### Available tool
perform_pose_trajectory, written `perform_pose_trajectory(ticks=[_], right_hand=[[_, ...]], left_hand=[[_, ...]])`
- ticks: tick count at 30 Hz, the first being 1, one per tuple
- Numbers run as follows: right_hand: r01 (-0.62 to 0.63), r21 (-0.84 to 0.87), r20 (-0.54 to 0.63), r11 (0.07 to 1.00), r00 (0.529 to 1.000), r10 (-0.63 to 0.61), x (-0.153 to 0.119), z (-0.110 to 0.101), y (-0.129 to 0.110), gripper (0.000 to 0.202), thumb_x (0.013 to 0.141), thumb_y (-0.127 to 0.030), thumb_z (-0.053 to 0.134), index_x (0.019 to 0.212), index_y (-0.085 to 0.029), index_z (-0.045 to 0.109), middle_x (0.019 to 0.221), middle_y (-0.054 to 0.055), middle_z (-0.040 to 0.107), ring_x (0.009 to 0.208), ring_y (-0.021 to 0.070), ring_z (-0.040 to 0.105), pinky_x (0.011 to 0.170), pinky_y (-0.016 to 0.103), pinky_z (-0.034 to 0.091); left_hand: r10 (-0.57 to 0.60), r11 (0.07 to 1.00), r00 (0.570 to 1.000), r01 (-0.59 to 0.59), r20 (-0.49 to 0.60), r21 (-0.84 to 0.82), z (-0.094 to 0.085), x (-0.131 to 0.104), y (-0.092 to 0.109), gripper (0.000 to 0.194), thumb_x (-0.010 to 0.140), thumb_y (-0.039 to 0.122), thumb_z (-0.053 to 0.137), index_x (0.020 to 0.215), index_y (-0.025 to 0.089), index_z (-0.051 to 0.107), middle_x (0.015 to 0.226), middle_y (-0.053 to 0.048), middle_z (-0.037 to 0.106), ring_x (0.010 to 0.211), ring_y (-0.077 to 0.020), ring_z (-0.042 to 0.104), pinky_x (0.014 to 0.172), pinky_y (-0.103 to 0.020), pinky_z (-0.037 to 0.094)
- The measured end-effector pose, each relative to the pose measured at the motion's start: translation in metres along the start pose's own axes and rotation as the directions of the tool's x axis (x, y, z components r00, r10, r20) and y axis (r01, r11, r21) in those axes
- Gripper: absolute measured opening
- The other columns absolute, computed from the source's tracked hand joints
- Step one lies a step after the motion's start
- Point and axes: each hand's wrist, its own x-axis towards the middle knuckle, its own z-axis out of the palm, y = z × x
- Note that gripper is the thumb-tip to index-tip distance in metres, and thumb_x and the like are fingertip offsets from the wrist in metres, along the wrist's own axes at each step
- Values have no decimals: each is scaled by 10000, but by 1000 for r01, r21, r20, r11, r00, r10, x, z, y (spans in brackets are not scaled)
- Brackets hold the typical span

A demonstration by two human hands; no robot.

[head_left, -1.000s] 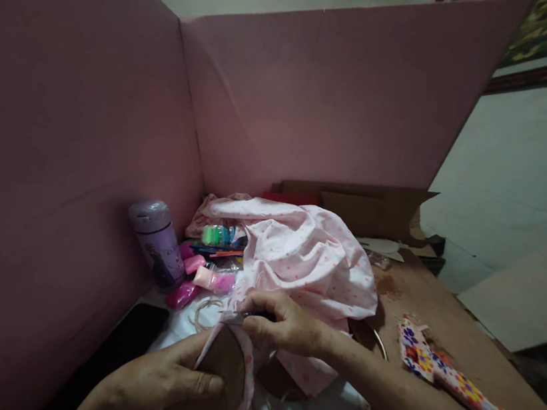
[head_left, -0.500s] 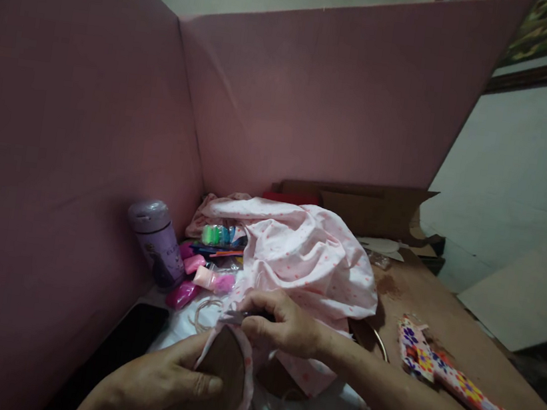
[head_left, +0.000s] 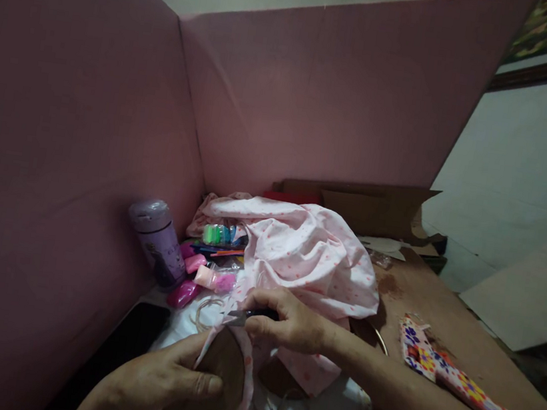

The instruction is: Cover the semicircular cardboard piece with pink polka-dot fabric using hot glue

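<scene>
My left hand (head_left: 165,372) grips an oval brown cardboard piece (head_left: 226,373), thumb lying on its face. Pale pink spotted fabric wraps round the edge of that cardboard. Closed around the dark handles of small scissors (head_left: 237,318), my right hand (head_left: 291,322) is just above the top of the cardboard. The blades point left, at the fabric's upper edge; whether they touch it is hard to tell. Behind my right hand lies a crumpled heap of the same spotted fabric (head_left: 317,258). Another brown piece (head_left: 278,377) lies partly under a fabric corner.
On the left stand a purple bottle (head_left: 160,244) and a black flat object (head_left: 124,347). Colourful clay packets (head_left: 216,280) and a coil of cord (head_left: 206,314) lie beyond my hands. A glue gun with a flowered cover (head_left: 456,384) rests at right. Pink panels (head_left: 317,103) rise behind.
My right hand and the scissors have shifted very slightly, and the blades show more clearly now. My left hand keeps its hold on the fabric-edged cardboard.
</scene>
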Motion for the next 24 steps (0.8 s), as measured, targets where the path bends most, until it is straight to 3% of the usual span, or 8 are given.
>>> perform_pose_trajectory(ticks=[7, 11, 18, 24], right_hand=[[-13, -23, 4, 1000, 1000, 13, 1, -2, 7, 181, 797, -302, 570, 837, -128, 602, 708, 1, 594, 651, 108, 526, 587, 220, 404], [-16, -37, -10, 999, 1000, 16, 1, 0, 5, 172, 782, -293, 584, 818, -126, 605, 670, -10, 565, 609, 98, 497, 559, 214, 389], [-24, -58, 5, 998, 1000, 24, 0, -3, 4, 181, 788, -308, 579, 821, -132, 605, 676, -13, 556, 621, 99, 488, 565, 215, 383], [-99, 38, -10, 994, 995, 100, -8, -11, 12, 343, 777, -473, 561, 772, -131, 582, 642, -19, 506, 571, 83, 426, 502, 198, 331]], left_hand=[[42, 999, 999, -42, -5, 23, -11, -5, 0, 433, 715, 179, 651, 1141, 190, 573, 987, -74, 651, 879, -204, 576, 770, -323, 404], [26, 1000, 998, -26, 49, -4, -7, -4, 1, 443, 723, 172, 639, 1158, 185, 559, 970, -80, 650, 854, -199, 580, 746, -317, 409], [31, 999, 999, -30, 37, -30, -3, -4, 2, 417, 710, 170, 649, 1122, 171, 585, 954, -81, 651, 832, -199, 583, 714, -303, 412], [40, 998, 999, -40, 4, -38, -1, -7, 0, 420, 690, 203, 671, 1101, 166, 594, 918, -83, 666, 770, -196, 594, 681, -306, 410]])
